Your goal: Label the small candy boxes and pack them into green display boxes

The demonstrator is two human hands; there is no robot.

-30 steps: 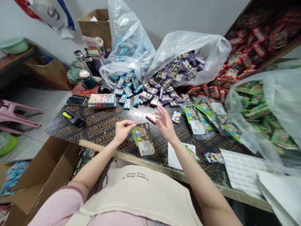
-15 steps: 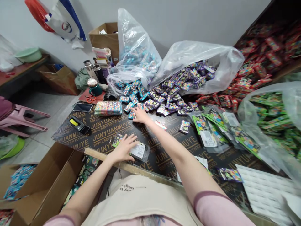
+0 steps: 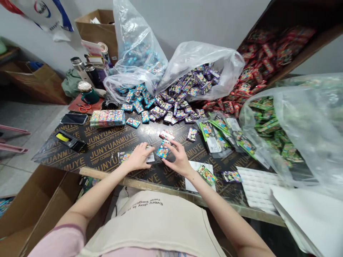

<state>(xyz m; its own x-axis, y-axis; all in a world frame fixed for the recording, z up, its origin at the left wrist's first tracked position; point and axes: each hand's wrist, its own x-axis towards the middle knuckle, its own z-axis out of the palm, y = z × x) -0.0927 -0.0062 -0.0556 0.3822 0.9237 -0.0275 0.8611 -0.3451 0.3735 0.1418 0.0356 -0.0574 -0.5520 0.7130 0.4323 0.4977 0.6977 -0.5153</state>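
My right hand (image 3: 177,159) grips a small blue packet (image 3: 163,149) between thumb and fingers, just over the dark plywood tabletop. My left hand (image 3: 139,157) lies over a clear plastic pouch (image 3: 124,156) with a colourful print, fingers stretched out and thumb apart, covering much of it. Just beyond the blue packet sits a red packet (image 3: 166,135). A lone purple packet (image 3: 192,134) lies to the right. Behind are loose blue packets (image 3: 138,106) and a heap of purple packets (image 3: 171,109).
Plastic bags of blue, purple (image 3: 199,80) and green packets (image 3: 268,117) stand along the back and right. Filled pouches (image 3: 211,139) and a white sheet (image 3: 254,185) lie at right. A tape dispenser (image 3: 70,140), phone (image 3: 74,119) and orange scissors (image 3: 83,107) are at left.
My right hand has come back from the blue pile toward me with a blue packet in it. My left hand stays on the pouch. The view has turned to the right.
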